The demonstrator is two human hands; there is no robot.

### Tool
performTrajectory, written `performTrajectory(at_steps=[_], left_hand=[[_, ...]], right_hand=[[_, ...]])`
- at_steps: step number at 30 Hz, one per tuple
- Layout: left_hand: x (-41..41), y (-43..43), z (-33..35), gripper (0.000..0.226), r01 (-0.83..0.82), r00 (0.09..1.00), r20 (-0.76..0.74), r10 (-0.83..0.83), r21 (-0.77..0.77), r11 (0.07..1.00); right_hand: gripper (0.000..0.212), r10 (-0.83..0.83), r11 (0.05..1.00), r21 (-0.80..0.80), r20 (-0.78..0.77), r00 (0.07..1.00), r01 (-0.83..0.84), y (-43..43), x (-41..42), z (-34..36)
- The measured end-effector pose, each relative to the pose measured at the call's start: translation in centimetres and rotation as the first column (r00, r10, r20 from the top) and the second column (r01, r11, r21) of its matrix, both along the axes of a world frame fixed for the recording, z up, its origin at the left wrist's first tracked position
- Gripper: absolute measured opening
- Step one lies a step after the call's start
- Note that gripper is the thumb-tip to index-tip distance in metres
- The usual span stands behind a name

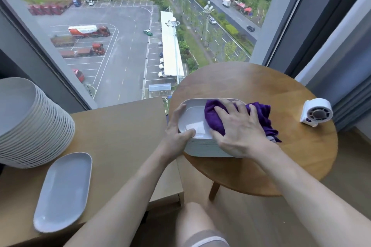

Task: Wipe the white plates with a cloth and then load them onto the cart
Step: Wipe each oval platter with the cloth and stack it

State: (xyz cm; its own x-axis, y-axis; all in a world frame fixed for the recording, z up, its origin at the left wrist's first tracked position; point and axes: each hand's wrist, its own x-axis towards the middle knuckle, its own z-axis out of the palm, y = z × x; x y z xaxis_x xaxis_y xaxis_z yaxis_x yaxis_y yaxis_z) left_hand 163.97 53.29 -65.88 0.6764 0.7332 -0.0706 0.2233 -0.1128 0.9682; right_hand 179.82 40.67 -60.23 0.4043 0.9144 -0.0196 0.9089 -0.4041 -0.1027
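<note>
Wiping was in hand: the right hand [239,126] pressed a purple terry cloth [213,119], fingers spread flat, into the top white rectangular plate [190,118] of a stack [204,149] on the round wooden table [301,156]. The left hand [176,134] clamped its rim. Next, likely, lifting it onto the tan wooden cart top [120,136].

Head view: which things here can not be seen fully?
Stack of white rectangular plates: head view, right part covered by the purple cloth and the right hand; plate count too fine.
Tall pile of round white plates: head view, cut off by the left edge.
Small white round device: head view, too small to identify.
</note>
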Motion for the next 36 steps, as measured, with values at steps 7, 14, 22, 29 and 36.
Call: performTrajectory(at_steps=[7,14,22,29,36], left_hand=[[0.0,-0.7,-0.1,0.077,-0.013,1.0,0.015,0.013,0.033,0.999],[-1.0,-2.9,0.6,0.079,-0.016,1.0,-0.015,0.017,0.033,0.999],[-4.0,-2.1,2.2,0.115,0.124,0.992,0.002,-0.127,-0.21,0.97],[-2.9,0.9,3.6,0.123,0.244,0.94,-0.228,-0.255,-0.078,0.967],[-2.2,0.4,2.7,0.111,0.251,0.949,-0.188,-0.251,-0.029,0.968]], right_hand=[[0.081,-0.022,0.999,-0.033,-0.023,0.999,0.022,-0.2,-0.2,0.6],[0.075,-0.046,0.994,-0.102,-0.015,0.999,0.044,-1.1,0.2,1.0],[0.063,0.07,0.997,0.046,-0.003,0.998,-0.07,-1.5,-0.3,0.5],[0.063,0.127,0.992,0.02,-0.075,0.989,-0.126,0.0,-1.0,1.3],[0.069,0.213,0.977,0.029,-0.148,0.966,-0.211,-0.2,-1.4,1.9]])
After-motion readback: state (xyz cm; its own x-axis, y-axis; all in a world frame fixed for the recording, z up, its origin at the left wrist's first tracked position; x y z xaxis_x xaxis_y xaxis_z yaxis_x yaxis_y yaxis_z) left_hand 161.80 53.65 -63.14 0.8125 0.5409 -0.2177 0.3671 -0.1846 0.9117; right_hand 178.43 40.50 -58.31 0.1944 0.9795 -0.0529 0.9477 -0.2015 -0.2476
